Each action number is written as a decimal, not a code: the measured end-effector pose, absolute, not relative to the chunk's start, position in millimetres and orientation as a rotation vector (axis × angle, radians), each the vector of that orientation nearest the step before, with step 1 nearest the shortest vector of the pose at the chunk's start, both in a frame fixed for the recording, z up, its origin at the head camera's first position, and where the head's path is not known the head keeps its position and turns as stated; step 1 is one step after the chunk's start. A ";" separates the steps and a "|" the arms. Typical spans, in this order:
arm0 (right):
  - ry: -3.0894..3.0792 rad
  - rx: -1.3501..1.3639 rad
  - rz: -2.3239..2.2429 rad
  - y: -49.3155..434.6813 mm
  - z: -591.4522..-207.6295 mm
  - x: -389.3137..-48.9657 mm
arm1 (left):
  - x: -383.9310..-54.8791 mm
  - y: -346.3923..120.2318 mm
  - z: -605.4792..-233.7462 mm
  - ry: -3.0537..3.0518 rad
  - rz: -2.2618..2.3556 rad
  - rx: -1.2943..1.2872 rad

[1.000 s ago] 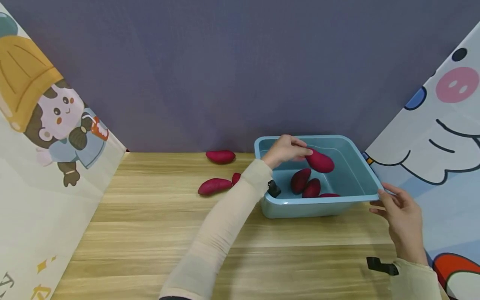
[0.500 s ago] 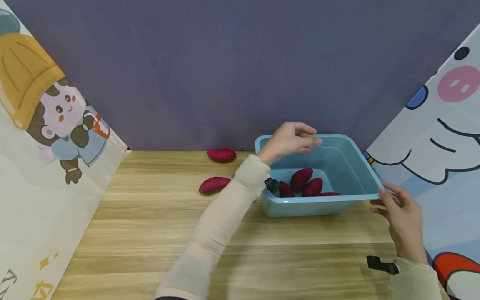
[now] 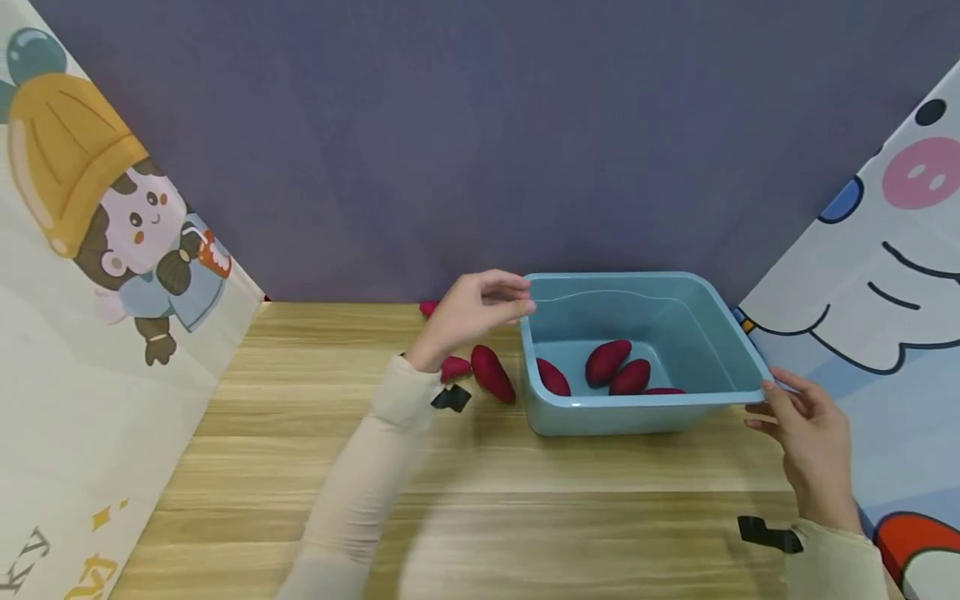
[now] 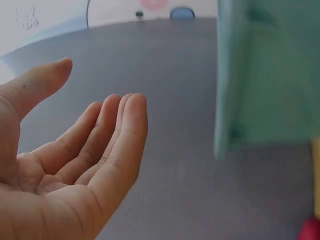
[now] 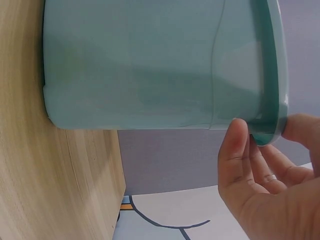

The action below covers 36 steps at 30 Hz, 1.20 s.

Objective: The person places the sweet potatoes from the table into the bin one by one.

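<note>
A blue plastic basin stands at the back right of the wooden table, with several red-purple sweet potatoes lying inside. My right hand pinches the basin's front right corner; in the right wrist view, the thumb and fingers lie on either side of the rim. Just left of the basin, my left hand is raised over the table. Its fingers are loosely bent and the palm holds nothing, as the left wrist view of the hand shows. Below it lies a sweet potato, close beside the basin.
Another sweet potato and one at the back are partly hidden by my left hand and arm. A dark grey-blue panel rises behind the table. Cartoon-printed panels flank it at left and right.
My left hand let go of a sweet potato inside the basin, then moved left out over the table. My right hand stays on the basin's corner.
</note>
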State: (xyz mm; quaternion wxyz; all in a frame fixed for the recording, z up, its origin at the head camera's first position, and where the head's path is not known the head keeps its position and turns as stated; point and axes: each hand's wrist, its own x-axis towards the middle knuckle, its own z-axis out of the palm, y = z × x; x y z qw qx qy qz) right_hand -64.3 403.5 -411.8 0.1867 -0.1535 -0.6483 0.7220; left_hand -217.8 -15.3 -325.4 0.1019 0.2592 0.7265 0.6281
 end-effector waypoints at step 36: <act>-1.832 -0.447 2.020 401.7 -411.7 -61.8 | -210.9 -145.5 -493.9 2.161 1.862 -0.010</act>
